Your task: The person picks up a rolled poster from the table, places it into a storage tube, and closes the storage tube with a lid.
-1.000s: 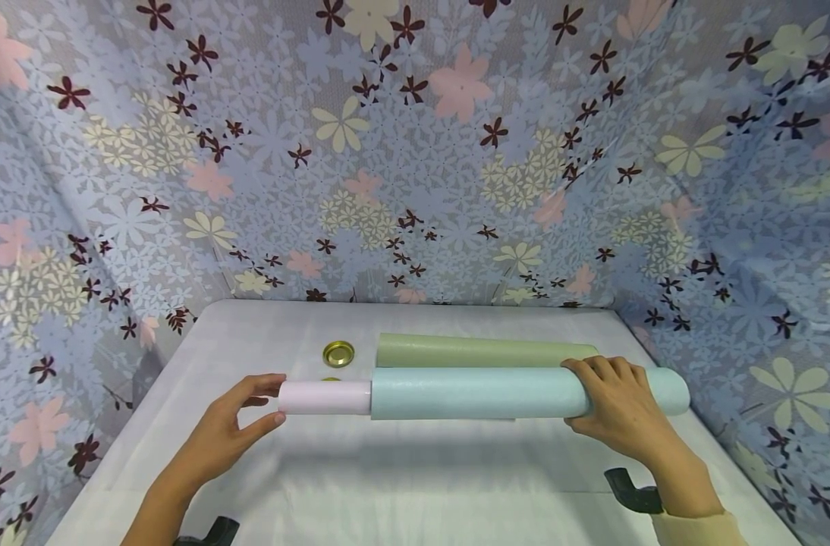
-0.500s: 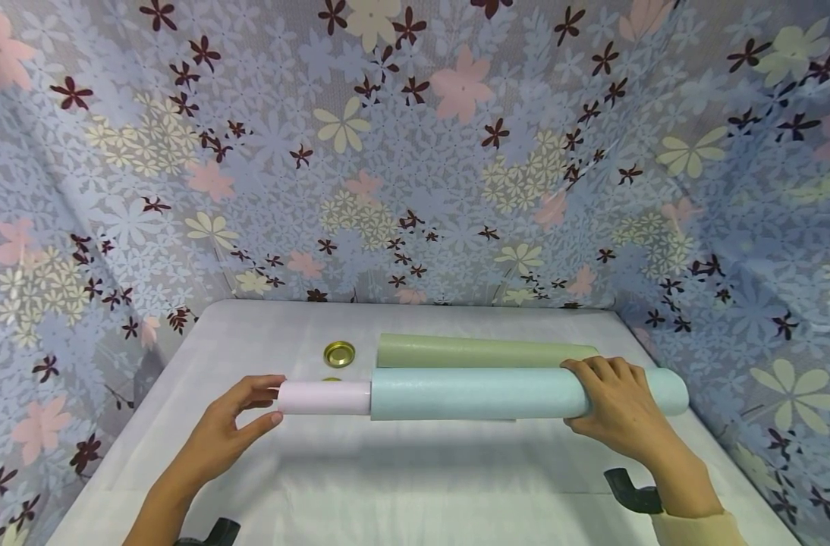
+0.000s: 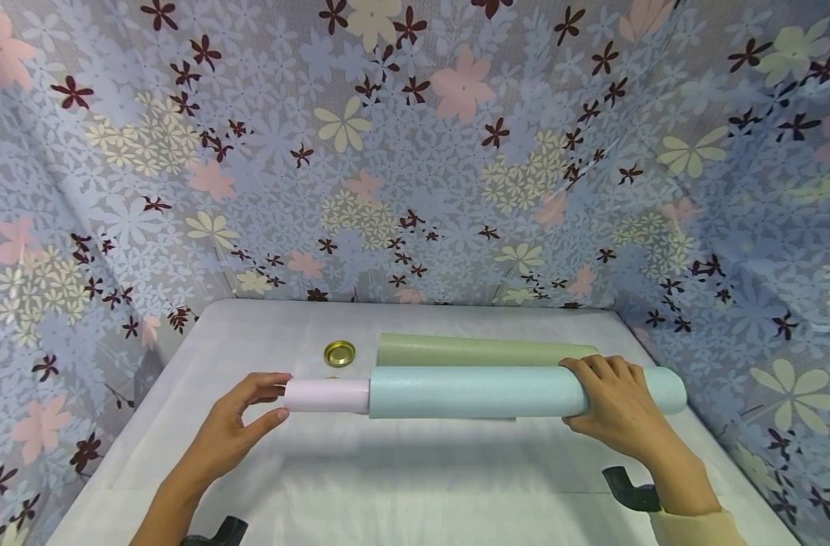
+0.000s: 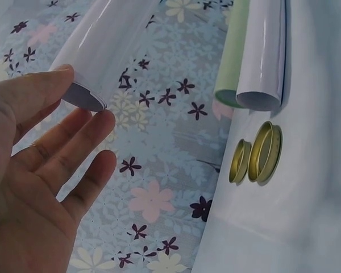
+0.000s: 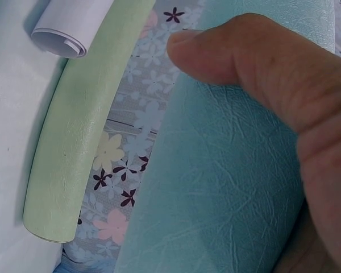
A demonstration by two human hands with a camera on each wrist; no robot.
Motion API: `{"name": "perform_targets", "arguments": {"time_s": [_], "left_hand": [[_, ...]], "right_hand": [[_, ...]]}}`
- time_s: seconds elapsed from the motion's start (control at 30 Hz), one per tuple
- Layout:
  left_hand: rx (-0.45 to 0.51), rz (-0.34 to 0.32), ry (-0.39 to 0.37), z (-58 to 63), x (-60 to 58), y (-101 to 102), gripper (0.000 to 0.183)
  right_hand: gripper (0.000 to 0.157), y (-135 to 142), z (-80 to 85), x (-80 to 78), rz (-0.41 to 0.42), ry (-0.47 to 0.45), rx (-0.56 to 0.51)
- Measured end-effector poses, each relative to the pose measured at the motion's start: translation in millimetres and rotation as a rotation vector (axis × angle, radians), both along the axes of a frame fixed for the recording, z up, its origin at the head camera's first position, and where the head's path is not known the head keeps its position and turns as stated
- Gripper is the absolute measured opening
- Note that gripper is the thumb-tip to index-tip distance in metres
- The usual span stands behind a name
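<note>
Head view: right hand [image 3: 618,409] is gripping blue tube [image 3: 476,392], left hand [image 3: 229,428] pinching roll [image 3: 328,395] (protruding). Lid [image 3: 339,354] is lying toward surface's far edge [image 3: 278,310].

A pale cream sleeve [image 3: 698,529] is worn on the right forearm [image 3: 683,479], above the bare right hand [image 3: 620,402]. Beside that wrist a dark, hooked, blunt-ended fitting [image 3: 633,495] is noted. A similar black piece [image 3: 227,532] is observed by the left forearm [image 3: 176,497], partly cropped.
</note>
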State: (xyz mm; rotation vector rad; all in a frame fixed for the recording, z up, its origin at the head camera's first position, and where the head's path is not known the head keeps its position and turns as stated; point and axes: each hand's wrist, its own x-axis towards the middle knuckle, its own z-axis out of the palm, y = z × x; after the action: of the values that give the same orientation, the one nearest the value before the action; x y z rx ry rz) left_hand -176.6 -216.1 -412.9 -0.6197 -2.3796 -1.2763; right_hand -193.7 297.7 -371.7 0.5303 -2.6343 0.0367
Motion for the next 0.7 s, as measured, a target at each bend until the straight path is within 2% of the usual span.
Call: {"name": "perform_targets", "arguments": {"time_s": [0.4, 0.7], "left_hand": [[-0.009, 0.012, 0.019, -2.2, -1.7, 11.8, 0.048], [-0.019, 0.014, -0.002, -1.9, -2.6, 20.8, 0.047]], "right_hand": [[0.081, -5.0, -1.0, -4.2, 0.008, -0.009, -0.003], [0.081, -6.8, -2.5, -5.9, 0.013, -0.001, -0.002]]}}
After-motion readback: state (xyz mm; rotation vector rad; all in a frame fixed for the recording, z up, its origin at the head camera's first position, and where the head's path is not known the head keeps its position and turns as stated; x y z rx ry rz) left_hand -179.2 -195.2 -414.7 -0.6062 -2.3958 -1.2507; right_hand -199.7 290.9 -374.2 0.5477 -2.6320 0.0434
